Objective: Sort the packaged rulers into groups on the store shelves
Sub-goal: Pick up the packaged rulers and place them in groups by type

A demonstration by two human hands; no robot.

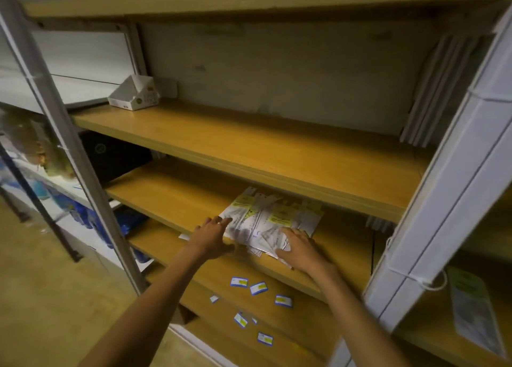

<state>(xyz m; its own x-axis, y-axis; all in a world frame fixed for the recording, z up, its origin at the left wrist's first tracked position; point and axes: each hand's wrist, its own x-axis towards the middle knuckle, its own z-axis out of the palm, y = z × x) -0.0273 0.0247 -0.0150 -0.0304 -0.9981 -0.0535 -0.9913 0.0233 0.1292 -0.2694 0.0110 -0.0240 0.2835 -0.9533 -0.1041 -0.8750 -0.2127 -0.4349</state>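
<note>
Packaged rulers point(273, 218) lie in a loose, overlapping heap on the middle wooden shelf point(177, 197), near its front edge and right of centre; packs are clear with white and yellow printed cards, fanned at differing angles. Left hand point(212, 237) rests at the heap's left edge, fingers spread and extended, fingertips touching the nearest pack, nothing gripped. Right hand point(300, 248) lies palm down on the heap's near right corner, fingers slightly curled over the packs; whether it pinches one I cannot tell, motion blur there. Both forearms are bare, reaching in from the bottom of the view. Upper shelf point(249, 144) carries a small white cardboard display box point(135, 95) at its back left corner, open-fronted. A dark box point(113, 156) sits at the far left of the middle shelf, in shadow. Lower shelf point(304, 328), below the hands, holds scattered blue-and-white price labels point(259, 288) with yellow patches, lying apart from one another. Grey metal upright point(66, 144) stands left of the bay; a white-wrapped upright point(448, 200) right, tied with string. One long packaged item point(471, 311) lies on the neighbouring shelf at far right; its contents are too blurred to read.
</note>
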